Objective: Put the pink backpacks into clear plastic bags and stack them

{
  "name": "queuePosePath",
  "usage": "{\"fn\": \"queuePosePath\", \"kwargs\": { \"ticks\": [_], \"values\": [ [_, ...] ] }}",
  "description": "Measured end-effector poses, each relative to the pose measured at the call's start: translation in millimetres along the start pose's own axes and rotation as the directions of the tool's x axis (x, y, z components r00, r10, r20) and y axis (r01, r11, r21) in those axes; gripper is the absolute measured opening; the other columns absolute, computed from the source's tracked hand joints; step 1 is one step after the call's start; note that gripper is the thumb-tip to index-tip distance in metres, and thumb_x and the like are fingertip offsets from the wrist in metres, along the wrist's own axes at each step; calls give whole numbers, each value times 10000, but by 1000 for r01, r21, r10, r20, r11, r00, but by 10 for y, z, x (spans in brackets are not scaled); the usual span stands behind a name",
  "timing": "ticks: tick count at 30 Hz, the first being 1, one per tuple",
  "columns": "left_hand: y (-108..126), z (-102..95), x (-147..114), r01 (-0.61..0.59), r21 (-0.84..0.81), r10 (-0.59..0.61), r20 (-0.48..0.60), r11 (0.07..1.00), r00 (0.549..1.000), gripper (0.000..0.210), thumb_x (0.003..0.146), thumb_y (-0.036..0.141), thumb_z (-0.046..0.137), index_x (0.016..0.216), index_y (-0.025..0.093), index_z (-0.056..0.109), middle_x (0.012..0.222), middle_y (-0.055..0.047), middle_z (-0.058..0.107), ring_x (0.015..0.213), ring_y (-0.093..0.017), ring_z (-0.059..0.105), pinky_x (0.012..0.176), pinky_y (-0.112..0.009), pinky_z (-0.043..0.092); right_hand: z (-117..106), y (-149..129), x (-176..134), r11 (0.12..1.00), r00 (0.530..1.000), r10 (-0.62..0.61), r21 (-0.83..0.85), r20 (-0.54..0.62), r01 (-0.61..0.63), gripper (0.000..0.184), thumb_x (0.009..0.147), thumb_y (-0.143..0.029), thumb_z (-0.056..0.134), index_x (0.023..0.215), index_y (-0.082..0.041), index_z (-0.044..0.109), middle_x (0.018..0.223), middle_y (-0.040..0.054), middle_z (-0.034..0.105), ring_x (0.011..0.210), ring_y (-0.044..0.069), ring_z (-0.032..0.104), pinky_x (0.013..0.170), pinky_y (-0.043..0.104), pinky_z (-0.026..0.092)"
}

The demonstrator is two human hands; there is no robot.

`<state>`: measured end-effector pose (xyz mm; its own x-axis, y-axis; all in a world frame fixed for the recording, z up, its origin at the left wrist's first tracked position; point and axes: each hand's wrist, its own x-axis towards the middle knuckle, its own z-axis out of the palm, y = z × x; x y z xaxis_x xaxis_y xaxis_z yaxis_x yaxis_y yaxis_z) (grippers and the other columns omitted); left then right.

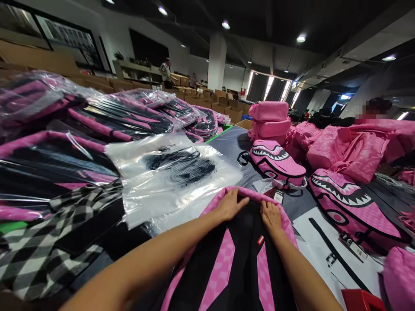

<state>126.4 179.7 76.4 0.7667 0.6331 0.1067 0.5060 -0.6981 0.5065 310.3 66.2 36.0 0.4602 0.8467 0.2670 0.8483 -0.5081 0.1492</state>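
Observation:
A black backpack (244,263) with pink edging and pink checked strips lies in front of me, its top end pointing away. My left hand (229,205) is closed over the pink edge at the top, its thumb stretched to the right across the black panel. Just to the right, my right hand (271,216) curls its fingers over the same edge. A small red tag (260,239) shows below that hand. Beyond the left hand lies a clear plastic bag (145,172) with dark print. The backpack's lower end runs out of view.
Plastic-wrapped black and pink backpacks (123,116) are heaped at left, beside a black-and-white checked cloth (29,255). Pink shark-mouth backpacks (348,203) lie at right near a black strap (337,255) and a red object (363,300). Another person (372,110) is at the far right.

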Motion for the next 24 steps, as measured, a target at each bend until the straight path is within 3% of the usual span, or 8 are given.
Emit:
{"fn": "queuePosePath", "kwargs": {
  "ticks": [4, 7, 11, 14, 16, 19, 22, 24],
  "values": [
    [255, 186, -406, -9, -21, 14, 272, 1000, 962, 993, 834, 868, 343, 1581, 217, 298, 1641, -252, 213, 1509, -512, 94, 1121, -752, 182, 44, -26, 69, 1000, 999, 27, 15, -19, -27, 280, 1001, -180, 395, 1110, -147, 651, 973, 143, 681, 931, 259, 638, 807, 350, 426],
    [343, 391, -498, -90, 0, 88, 244, 996, 966, 994, 837, 843, 389, 1577, 184, 308, 1663, -241, 53, 1507, -485, -94, 1173, -715, 28, 32, -34, 32, 998, 999, 50, 34, -8, -50, 331, 999, -162, 372, 1179, -126, 647, 1024, 163, 700, 971, 268, 656, 840, 362, 449],
    [333, 491, -436, -90, 17, 88, 126, 996, 988, 938, 852, 791, 449, 1557, 178, 362, 1671, -209, 74, 1526, -455, -44, 1213, -650, 63, -164, 171, -144, 995, 999, -4, 97, 35, 0, 413, 962, -105, 433, 1326, -205, 598, 1325, 96, 648, 1232, 212, 584, 1024, 312, 416],
    [313, 525, -488, -89, 34, 87, 49, 995, 995, 889, 863, 760, 472, 1547, 199, 389, 1676, -187, 119, 1532, -455, -6, 1218, -643, 88, -382, 463, -213, 991, 997, 52, 121, 50, -58, 511, 931, -78, 449, 1421, -213, 510, 1439, 96, 567, 1329, 214, 511, 1081, 324, 382],
    [295, 560, -566, -80, 48, 80, -1, 996, 997, 850, 875, 746, 468, 1543, 225, 400, 1677, -166, 156, 1536, -448, 28, 1223, -633, 101, -457, 607, -148, 983, 989, 119, 131, 85, -130, 524, 909, -115, 527, 1428, -177, 490, 1399, 137, 586, 1274, 248, 557, 1018, 341, 434],
    [261, 606, -631, -67, 68, 71, -58, 995, 996, 797, 886, 742, 456, 1521, 259, 442, 1678, -151, 174, 1540, -437, 51, 1222, -629, 117, -388, 653, 102, 973, 973, 144, 155, 182, -173, 500, 788, -163, 729, 1271, -181, 600, 1220, 106, 681, 1124, 253, 647, 866, 300, 489],
    [259, 593, -532, -77, 79, 80, -31, 994, 996, 751, 891, 734, 454, 1482, 273, 503, 1678, -158, 166, 1534, -462, 36, 1198, -668, 138, -230, 583, 382, 967, 957, 155, 161, 245, -198, 475, 680, -169, 824, 1121, -199, 651, 1076, 68, 717, 1033, 261, 679, 784, 285, 487],
    [279, 553, -406, -84, 93, 83, 19, 992, 996, 746, 893, 718, 467, 1475, 253, 516, 1673, -167, 180, 1527, -479, 43, 1188, -674, 163, -187, 542, 485, 965, 952, 175, 147, 252, -216, 447, 698, -178, 812, 1114, -190, 649, 1059, 85, 718, 1028, 280, 681, 791, 306, 490]
  ]
}}
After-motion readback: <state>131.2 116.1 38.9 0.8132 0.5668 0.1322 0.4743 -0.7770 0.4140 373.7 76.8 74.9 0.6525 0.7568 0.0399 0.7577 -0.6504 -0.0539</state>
